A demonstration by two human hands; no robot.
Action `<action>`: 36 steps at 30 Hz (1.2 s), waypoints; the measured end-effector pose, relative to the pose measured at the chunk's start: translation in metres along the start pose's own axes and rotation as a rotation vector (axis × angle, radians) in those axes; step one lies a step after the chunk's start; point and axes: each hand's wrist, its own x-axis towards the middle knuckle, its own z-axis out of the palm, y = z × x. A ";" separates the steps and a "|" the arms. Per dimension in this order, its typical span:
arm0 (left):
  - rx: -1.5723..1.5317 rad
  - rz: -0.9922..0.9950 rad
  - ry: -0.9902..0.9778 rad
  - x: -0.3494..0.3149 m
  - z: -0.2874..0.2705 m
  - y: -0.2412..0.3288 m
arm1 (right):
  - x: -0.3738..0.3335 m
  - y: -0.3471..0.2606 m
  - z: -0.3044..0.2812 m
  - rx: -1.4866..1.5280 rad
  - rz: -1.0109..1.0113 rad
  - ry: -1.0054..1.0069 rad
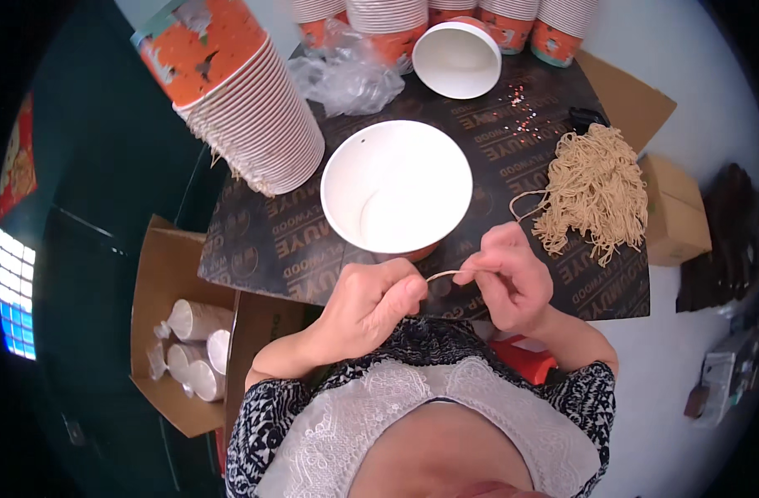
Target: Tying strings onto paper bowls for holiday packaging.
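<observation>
A thin beige cord (pixel 442 275) runs between my two hands, just in front of a large white paper bucket (pixel 396 187) that stands mouth up on the table. My left hand (pixel 371 303) is closed, thumb against the curled fingers, on one part of the cord. My right hand (pixel 510 278) pinches it a short way to the right, and a loop of cord rises behind that hand. Beyond it on the right lies a tangled heap of beige cords (pixel 595 191). A small dark hole shows near the bucket's far left rim.
A tall stack of nested orange-patterned buckets (pixel 255 108) leans at the left, cord ends along its rims. More stacks (pixel 388 25), a tipped bucket (pixel 456 60) and clear plastic (pixel 346 75) are at the back. Lower left, a carton (pixel 176 257) holds white cups. Small bits (pixel 520 112) lie scattered.
</observation>
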 end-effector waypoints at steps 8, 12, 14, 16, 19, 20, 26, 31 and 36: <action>-0.465 -0.187 0.088 -0.009 0.017 -0.019 | -0.009 -0.005 0.034 -0.076 0.011 0.035; -0.414 -0.087 0.173 -0.011 0.021 -0.025 | -0.022 -0.017 0.052 0.309 0.462 0.217; -0.381 -0.062 0.208 -0.012 0.023 -0.027 | -0.026 -0.016 0.055 0.276 0.444 0.207; -0.343 -0.039 0.241 -0.012 0.025 -0.030 | -0.031 -0.014 0.054 0.051 0.405 0.156; -0.242 0.041 0.275 -0.011 0.027 -0.034 | -0.029 -0.012 0.052 -0.114 0.360 0.071; -0.181 0.078 0.270 -0.010 0.027 -0.034 | -0.029 -0.012 0.054 -0.115 0.361 0.067; 0.093 0.381 0.438 -0.007 0.024 -0.036 | -0.031 -0.011 0.057 -0.145 0.314 0.174; 0.363 0.686 0.655 -0.005 -0.002 -0.029 | -0.027 0.000 0.058 -0.215 0.243 0.380; 0.522 0.608 0.579 0.006 -0.010 -0.030 | -0.027 0.005 0.062 -0.228 0.312 0.392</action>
